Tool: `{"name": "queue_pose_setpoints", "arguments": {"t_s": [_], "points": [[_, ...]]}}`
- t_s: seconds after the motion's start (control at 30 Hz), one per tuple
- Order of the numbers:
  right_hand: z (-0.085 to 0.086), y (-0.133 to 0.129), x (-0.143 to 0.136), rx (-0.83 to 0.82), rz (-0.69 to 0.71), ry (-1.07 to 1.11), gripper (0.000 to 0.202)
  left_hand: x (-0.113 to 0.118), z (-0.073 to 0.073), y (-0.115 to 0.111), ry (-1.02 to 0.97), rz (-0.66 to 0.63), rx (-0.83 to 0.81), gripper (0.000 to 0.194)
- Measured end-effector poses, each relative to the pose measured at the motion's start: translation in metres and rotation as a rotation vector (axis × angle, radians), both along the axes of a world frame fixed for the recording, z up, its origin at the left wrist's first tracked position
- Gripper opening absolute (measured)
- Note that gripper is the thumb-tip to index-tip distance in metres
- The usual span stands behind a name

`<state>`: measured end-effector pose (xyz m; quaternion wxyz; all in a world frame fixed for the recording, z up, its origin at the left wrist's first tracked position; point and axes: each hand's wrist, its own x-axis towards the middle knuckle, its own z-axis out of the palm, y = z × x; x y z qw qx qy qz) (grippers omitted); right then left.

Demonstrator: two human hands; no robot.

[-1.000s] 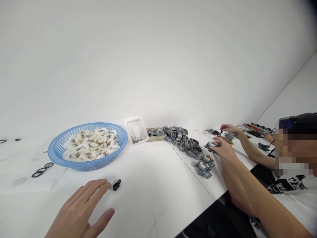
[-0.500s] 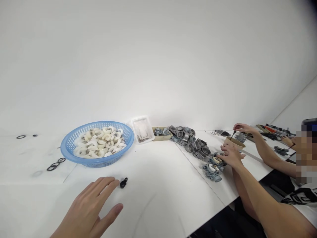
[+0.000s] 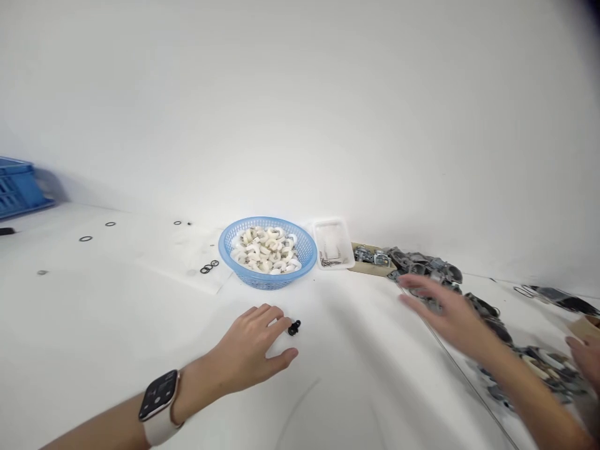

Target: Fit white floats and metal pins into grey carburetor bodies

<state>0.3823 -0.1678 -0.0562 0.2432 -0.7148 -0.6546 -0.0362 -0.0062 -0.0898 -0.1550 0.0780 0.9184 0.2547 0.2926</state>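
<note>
My left hand (image 3: 255,347), wearing a smartwatch (image 3: 160,397), hovers low over the white table with its fingers spread and nothing held. Just off its index fingertip lies a small black part (image 3: 294,327). My right hand (image 3: 450,315) is blurred by motion and reaches in from the right, fingers stretched out and apart, with nothing seen in it. Behind it sits a pile of grey metal carburetor bodies (image 3: 424,265), partly hidden by the hand. More carburetors (image 3: 544,375), with white rings in them, lie under and beyond my right forearm.
A blue basket (image 3: 307,255) holds many white ring-shaped floats. Beside it stand a white tray (image 3: 347,240) with small pins and a cardboard box (image 3: 375,270) of carburetors. Black rings (image 3: 209,267) lie left. A blue crate (image 3: 19,187) stands far left; a co-worker's hand (image 3: 588,356) shows right.
The view has turned left, bringing the blue crate in. My right hand has drawn back leftward from the carburetors with white rings. My left hand stays beside the black part.
</note>
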Motion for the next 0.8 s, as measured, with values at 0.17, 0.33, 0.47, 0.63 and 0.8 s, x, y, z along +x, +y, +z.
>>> {"name": "queue_pose_setpoints", "arguments": {"t_s": [0.17,0.33,0.47,0.63,0.8], "points": [[-0.047,0.033,-0.140,-0.210,0.692,-0.012,0.040,0.002,-0.002,0.005,0.007,0.015,-0.015,0.015],[-0.072,0.049,-0.169,-0.245,0.740,0.044,0.038,0.001,-0.001,0.007,0.007,0.033,0.008,0.014],[-0.086,0.050,-0.162,-0.237,0.731,0.109,0.028,-0.001,-0.003,0.006,0.019,0.016,0.008,0.014],[-0.096,0.046,-0.164,-0.174,0.745,0.109,0.022,-0.003,-0.005,0.005,0.025,-0.008,0.011,0.013],[-0.093,0.039,-0.165,-0.148,0.741,0.394,0.030,-0.004,-0.003,0.008,-0.059,-0.032,0.039,0.013]]}}
